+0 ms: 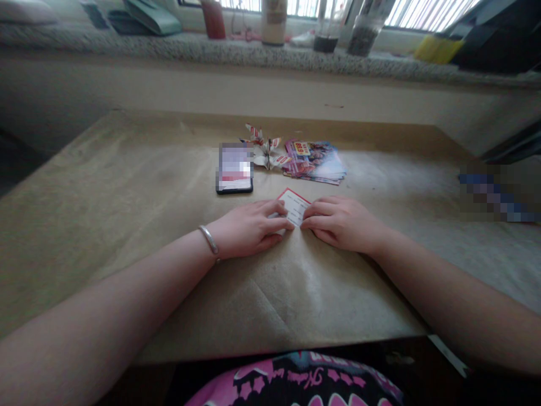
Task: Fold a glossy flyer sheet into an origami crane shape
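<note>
A small folded sheet of paper (296, 205), white with printed text and a red edge, lies flat on the table in front of me. My left hand (253, 226), with a silver bangle at the wrist, holds its left side, the fingers bent and slightly apart on it. At the right side, my right hand (340, 223) pinches the paper near its front corner, its fingers close together. Fingers cover both side corners of the sheet. Just beyond it stands a folded paper flower (267, 155) with pointed petals.
A phone (235, 169) lies behind my left hand, its screen blurred. Right of the flower is a stack of colourful printed leaflets (319, 160). A brown cover (139, 214) spreads over the table. Jars and bottles (274, 22) line the stone windowsill behind.
</note>
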The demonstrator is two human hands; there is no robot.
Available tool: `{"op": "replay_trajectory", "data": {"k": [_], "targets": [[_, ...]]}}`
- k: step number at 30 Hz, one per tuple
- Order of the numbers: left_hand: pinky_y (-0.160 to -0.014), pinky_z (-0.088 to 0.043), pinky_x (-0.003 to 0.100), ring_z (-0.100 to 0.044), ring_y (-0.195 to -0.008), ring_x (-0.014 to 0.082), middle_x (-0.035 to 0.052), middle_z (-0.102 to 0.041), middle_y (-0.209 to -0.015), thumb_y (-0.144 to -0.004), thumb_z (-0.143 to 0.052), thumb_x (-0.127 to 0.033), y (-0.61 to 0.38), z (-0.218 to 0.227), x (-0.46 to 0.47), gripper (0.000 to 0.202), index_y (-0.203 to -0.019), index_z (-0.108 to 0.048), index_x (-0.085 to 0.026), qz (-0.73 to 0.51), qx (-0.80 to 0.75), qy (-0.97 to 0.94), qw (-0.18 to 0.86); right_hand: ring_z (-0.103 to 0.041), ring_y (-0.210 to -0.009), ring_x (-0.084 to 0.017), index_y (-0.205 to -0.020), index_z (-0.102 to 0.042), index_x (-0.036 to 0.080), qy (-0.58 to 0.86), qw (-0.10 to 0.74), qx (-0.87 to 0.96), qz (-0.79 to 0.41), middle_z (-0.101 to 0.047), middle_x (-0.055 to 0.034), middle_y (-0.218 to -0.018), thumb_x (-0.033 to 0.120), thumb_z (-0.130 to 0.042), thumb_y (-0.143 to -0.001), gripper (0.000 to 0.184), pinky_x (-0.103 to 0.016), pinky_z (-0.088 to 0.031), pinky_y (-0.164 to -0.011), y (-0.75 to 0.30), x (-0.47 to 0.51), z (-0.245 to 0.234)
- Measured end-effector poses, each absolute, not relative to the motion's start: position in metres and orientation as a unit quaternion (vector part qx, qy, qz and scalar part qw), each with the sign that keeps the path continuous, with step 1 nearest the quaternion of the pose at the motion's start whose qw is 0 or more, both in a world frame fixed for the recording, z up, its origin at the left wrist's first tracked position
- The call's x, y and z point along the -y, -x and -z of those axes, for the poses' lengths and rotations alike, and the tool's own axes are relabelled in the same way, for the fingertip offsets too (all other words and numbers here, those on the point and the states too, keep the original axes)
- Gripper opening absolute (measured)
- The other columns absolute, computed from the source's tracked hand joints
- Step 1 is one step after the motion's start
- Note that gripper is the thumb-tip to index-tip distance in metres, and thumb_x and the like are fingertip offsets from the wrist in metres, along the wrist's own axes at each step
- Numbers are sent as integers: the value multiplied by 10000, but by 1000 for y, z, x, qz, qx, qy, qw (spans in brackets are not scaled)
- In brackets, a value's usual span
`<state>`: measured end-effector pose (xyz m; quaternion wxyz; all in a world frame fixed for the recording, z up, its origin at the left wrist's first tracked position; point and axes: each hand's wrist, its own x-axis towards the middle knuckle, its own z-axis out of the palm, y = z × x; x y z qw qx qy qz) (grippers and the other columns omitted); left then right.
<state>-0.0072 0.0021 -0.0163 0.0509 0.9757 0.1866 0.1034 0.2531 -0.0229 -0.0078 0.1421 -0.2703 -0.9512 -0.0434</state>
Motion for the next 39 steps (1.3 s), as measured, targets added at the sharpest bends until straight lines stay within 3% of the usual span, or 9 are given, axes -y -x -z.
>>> {"op": "replay_trajectory", "data": {"k": [39], "targets": [[-1051,-468,462,-513,-1271,288,127,-552,-1278,-956,-498,-310,7,17,-3,308,-1230,-614,-231,-102,-188,-975,64,-630,-907,-208,-1009,-708,170,264,146,952,54,-704,-94,-1000,126,-479,-882,266,-334,-540,-791,-278,31,9]]}}
